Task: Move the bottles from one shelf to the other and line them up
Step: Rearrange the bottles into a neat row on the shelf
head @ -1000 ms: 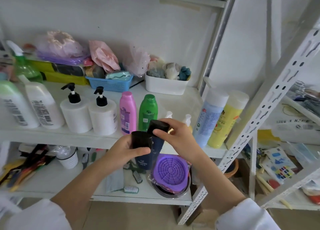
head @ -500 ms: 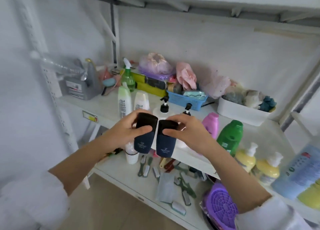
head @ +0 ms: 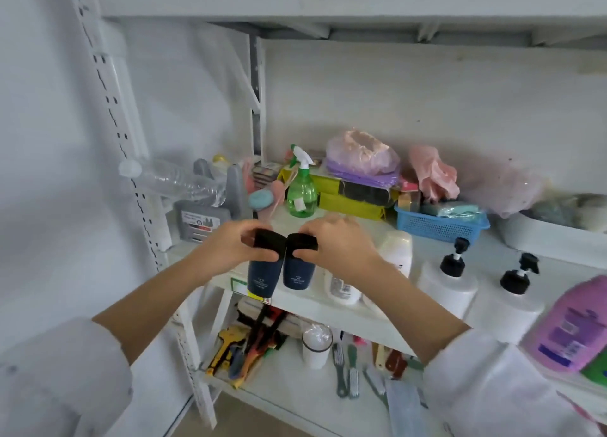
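My left hand (head: 230,247) grips the black cap of a dark blue bottle (head: 262,277). My right hand (head: 338,246) grips the cap of a second, matching dark blue bottle (head: 297,274). Both bottles hang side by side, upright, at the front left edge of the white middle shelf (head: 315,305). Whether their bases touch the shelf is unclear. Along the same shelf to the right stand two white squeeze bottles (head: 341,288), two white pump bottles (head: 450,285), and a pink bottle (head: 571,331).
A green spray bottle (head: 300,190), yellow boxes, a blue basket (head: 440,226) and a white bin fill the shelf's back. A grey box and a lying clear bottle (head: 177,180) sit at the left. Brushes, tools and a white cup (head: 315,344) lie on the lower shelf.
Both hands have carried the two dark blue bottles leftward along the shelf and up to its front left edge; the view has swung left with them.
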